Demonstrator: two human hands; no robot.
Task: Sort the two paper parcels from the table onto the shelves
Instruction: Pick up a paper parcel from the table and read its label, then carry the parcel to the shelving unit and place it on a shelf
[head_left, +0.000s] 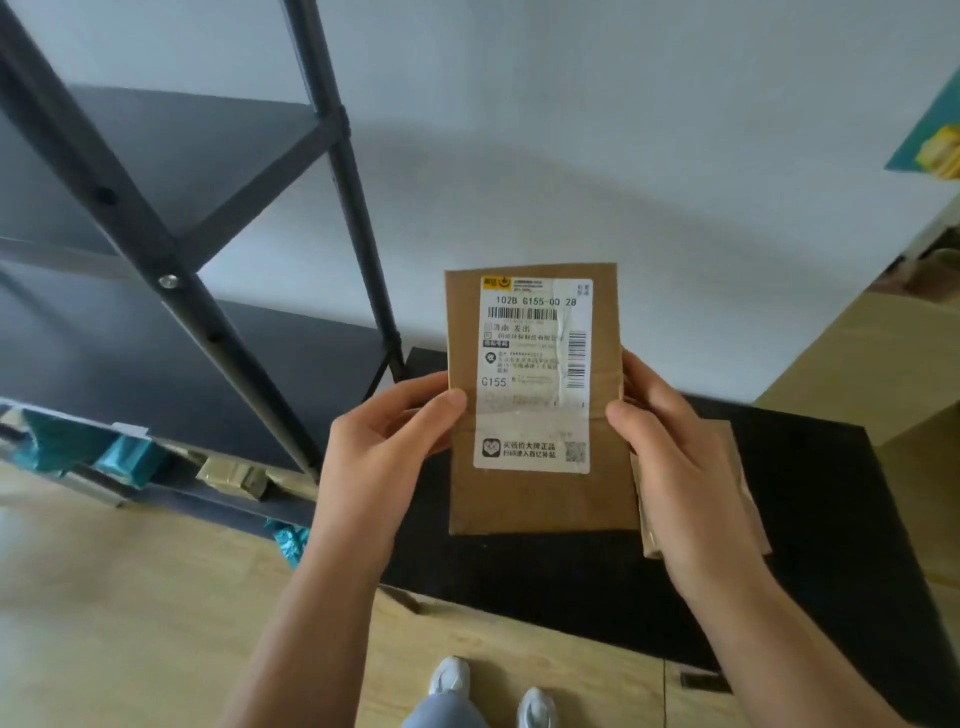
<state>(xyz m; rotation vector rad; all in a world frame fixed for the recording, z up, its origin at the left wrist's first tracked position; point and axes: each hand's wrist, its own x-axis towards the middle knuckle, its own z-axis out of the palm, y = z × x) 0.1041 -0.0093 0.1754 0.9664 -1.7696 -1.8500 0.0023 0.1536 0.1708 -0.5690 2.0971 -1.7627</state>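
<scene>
At the centre of the frame the left hand (384, 447) and right hand (670, 457) each clench a side edge of the brown parcel (535, 499), held upright above the black tabletop (810, 519). Best to read the label (535, 374) before shelving: "102B G155-00 28", "G155". A second parcel (737, 483) lies behind; shelves (182, 249) stand upper left.

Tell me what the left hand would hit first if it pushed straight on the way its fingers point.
The left hand points right, and its fingers already press the brown paper parcel held upright between both hands. Beyond it lies the right hand; depth is unclear.
</scene>
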